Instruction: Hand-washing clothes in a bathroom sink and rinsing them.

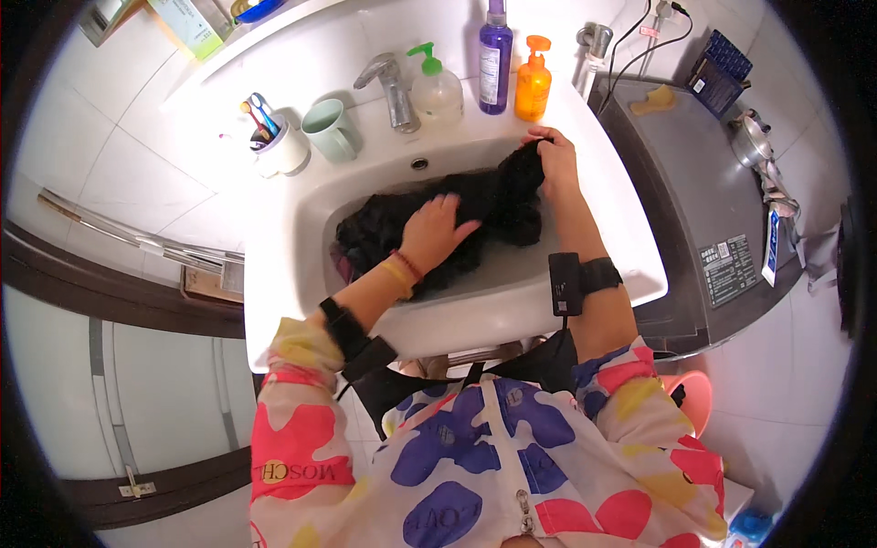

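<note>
A wet black garment [475, 205] lies bunched in the water of a white sink [438, 329]. My right hand [557, 163] grips one end of the garment and lifts it against the sink's far right rim. Spread flat over the garment's middle is my left hand [436, 234], thumb held apart from the fingers. Part of a dark reddish cloth [342, 263] shows at the left of the bunch. How far the fabric reaches under the cloudy water is hidden.
Along the sink's back ledge stand a toothbrush cup [281, 151], a green mug [332, 131], the faucet [393, 91], a clear pump bottle [437, 91], a purple bottle [494, 68] and an orange pump bottle [533, 82]. A dark-topped washing machine [676, 173] adjoins on the right.
</note>
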`<action>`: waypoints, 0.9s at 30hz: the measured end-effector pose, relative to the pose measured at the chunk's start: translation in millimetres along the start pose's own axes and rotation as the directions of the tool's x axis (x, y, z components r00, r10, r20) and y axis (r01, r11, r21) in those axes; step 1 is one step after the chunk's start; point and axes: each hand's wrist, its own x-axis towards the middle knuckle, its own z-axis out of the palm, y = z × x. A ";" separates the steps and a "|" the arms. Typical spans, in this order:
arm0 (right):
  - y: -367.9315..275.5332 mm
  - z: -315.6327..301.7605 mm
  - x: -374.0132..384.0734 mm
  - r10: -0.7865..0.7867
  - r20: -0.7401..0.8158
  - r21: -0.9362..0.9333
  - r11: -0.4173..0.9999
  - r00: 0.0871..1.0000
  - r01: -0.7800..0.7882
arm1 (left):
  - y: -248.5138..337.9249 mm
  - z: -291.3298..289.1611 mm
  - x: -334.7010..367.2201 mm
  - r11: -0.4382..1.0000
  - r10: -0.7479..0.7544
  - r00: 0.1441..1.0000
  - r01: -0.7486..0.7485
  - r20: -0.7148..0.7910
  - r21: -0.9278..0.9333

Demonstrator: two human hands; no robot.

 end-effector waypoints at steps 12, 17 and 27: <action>-2.4 3.7 -11.4 0.185 0.129 0.218 0.953 0.974 -0.210 | -25.5 -26.7 46.1 0.559 -0.097 0.974 -0.118 -0.206 -0.821; 19.0 55.5 -39.8 0.461 0.359 0.399 0.710 0.812 -0.580 | -95.0 26.2 62.0 0.868 -0.208 0.947 0.064 -0.245 -0.492; 63.8 37.8 -45.8 0.225 0.432 0.381 0.832 0.873 -0.403 | 27.4 3.3 79.7 0.954 -0.196 0.947 0.124 -0.255 -0.273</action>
